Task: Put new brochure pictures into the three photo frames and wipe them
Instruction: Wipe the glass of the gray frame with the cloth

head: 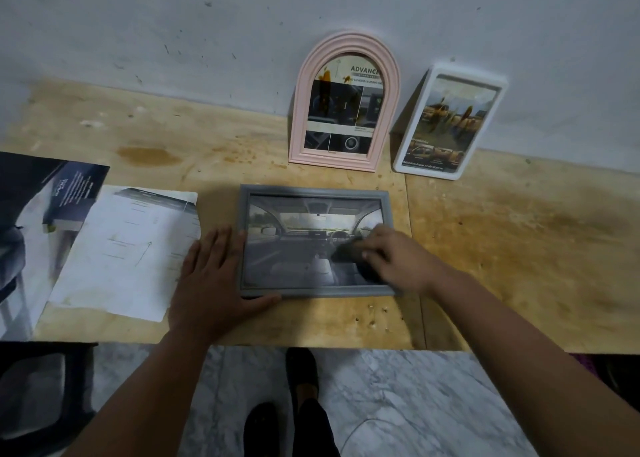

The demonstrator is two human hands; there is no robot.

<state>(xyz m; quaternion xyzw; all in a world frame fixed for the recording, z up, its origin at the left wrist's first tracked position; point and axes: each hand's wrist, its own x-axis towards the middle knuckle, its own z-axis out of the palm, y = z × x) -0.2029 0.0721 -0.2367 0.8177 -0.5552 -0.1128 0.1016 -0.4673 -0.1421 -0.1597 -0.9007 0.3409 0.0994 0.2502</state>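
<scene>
On the wooden table (502, 248), the grey frame (313, 190) lies flat near the front edge, showing a car-interior picture. Left hand (211, 276) rests open and flat against its left side, holding nothing; right hand (394, 259) presses a dark cloth (349, 254) onto the glass. Far behind, the pink arched frame (304, 110) and white frame (405, 151) lean on the wall.

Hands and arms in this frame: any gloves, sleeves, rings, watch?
Both bare. The left hand and right hand show no gloves or rings; the right is motion-blurred, so small items could be missed. Forearms are uncovered to the frame edge, no sleeve cuffs, no watch or bracelet visible.
</scene>
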